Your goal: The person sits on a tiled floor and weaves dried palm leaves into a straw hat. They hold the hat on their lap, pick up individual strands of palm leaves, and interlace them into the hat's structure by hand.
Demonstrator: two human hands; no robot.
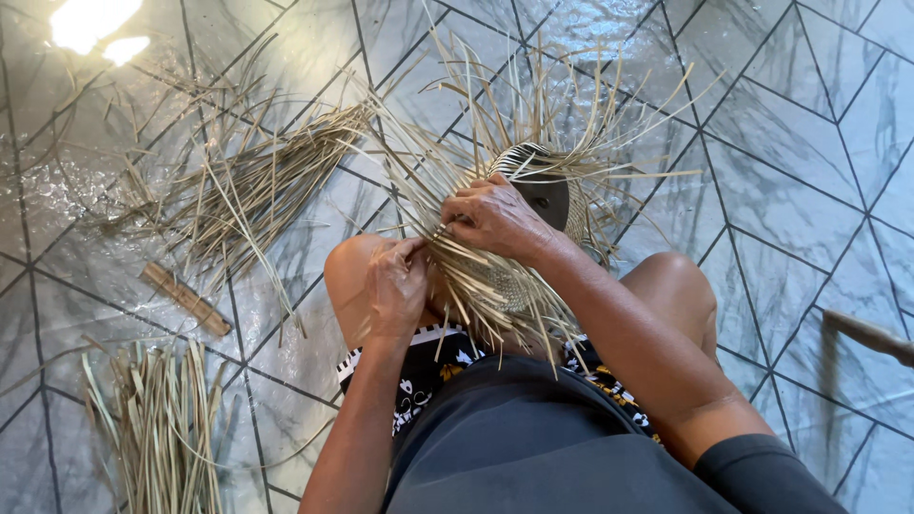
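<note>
A half-woven basket (557, 195) of pale dry straw rests between my knees, with a dark mould inside and long loose strips fanning out from its rim. My right hand (495, 217) lies on top of the weave and pinches strips at its near edge. My left hand (398, 286) sits lower left, by my left knee, gripping a bunch of the loose strips (476, 276) that hang toward my lap.
I sit on a glossy grey tiled floor (790, 143). A pile of straw strips (257, 181) lies to the upper left, another bundle (162, 428) at lower left, with a flat wooden stick (186, 299) between them. A wooden handle (871, 335) pokes in at the right.
</note>
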